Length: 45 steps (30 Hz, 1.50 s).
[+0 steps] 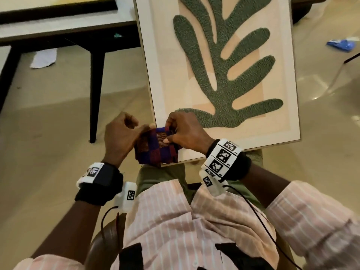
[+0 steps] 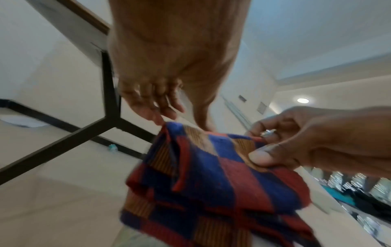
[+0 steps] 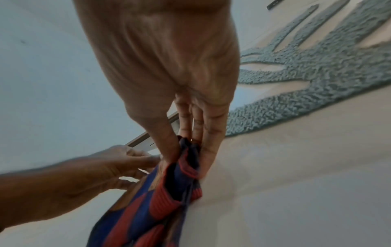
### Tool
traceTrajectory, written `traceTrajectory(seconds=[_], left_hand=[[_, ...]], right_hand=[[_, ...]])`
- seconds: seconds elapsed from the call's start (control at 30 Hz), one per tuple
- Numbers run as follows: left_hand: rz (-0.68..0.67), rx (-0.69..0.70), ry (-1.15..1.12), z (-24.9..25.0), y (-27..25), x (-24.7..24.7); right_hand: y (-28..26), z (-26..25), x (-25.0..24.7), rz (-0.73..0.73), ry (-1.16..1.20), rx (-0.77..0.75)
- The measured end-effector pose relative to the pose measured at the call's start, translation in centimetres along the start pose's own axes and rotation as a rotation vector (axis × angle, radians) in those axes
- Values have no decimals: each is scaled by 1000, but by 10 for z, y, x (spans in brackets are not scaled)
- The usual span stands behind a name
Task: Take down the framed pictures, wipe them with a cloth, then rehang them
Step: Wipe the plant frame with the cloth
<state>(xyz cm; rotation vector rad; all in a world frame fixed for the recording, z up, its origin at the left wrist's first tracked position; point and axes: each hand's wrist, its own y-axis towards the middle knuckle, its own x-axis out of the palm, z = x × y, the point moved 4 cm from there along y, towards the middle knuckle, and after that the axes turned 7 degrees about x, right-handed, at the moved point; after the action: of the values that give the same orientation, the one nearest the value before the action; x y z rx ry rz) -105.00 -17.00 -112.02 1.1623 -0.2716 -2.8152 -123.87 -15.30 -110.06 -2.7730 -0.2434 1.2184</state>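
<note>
A large framed picture (image 1: 288, 94) with a green tufted leaf lies tilted on my lap, its top against the table. At its near left corner is a folded cloth (image 1: 155, 151), checked blue, red and orange. My left hand (image 1: 148, 128) pinches the cloth's far left corner between fingertip and thumb. My right hand (image 1: 169, 135) grips its far right edge, thumb on top. The left wrist view shows my left hand (image 2: 183, 125) at the cloth (image 2: 211, 183) corner. In the right wrist view my right hand (image 3: 186, 160) clamps the bunched cloth (image 3: 148, 208) over the picture (image 3: 317, 75).
A table with black legs (image 1: 96, 84) stands to the left, bearing another black-framed picture (image 1: 58, 8). White paper (image 1: 43, 59) lies on the floor under it. A blue wrapper (image 1: 340, 44) lies on the tiled floor to the right. I sit on a brown chair (image 1: 109, 236).
</note>
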Motion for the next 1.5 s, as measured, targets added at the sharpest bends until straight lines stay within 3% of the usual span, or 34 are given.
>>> traceTrajectory(seconds=[0.07,0.17,0.23,0.33,0.4,0.47,0.57,0.63,0.7,0.83,0.97,1.1,1.23,1.33,1.43,1.5], left_hand=[[110,-57,179,6,-9,-4],[-100,-133,196,4,-24,10],[-164,-135,198,9,-30,17],[-75,-128,350,27,-34,15],[-43,-50,427,42,-34,13],[-157,-44,371,51,-30,17],[-445,-195,233,50,-24,27],[-536,-224,166,46,-17,31],[-504,-246,193,42,-15,29],[-222,-143,564,50,-18,15],[-310,-178,300,50,-18,28],[-496,-320,-223,33,-16,40],[-523,-403,-655,32,-30,52],[-443,-402,-731,27,-31,62],[-439,-398,-788,21,-29,65],[-445,-396,-807,17,-26,62]], right_hand=[[-3,4,1,30,34,-5],[-4,11,-1,80,80,18],[-3,16,-2,111,125,51],[-3,19,-5,171,189,74],[-2,18,-7,195,205,53],[0,16,-9,199,186,26],[2,14,-10,173,138,5],[2,13,-12,163,125,12],[1,14,-12,167,135,14],[-2,16,-13,233,184,37],[-2,21,-9,273,268,62],[-1,26,-7,265,376,112],[-2,27,-4,211,475,172],[-3,19,-17,229,256,115],[3,5,-39,405,-157,-127],[15,5,-38,341,-377,-244]])
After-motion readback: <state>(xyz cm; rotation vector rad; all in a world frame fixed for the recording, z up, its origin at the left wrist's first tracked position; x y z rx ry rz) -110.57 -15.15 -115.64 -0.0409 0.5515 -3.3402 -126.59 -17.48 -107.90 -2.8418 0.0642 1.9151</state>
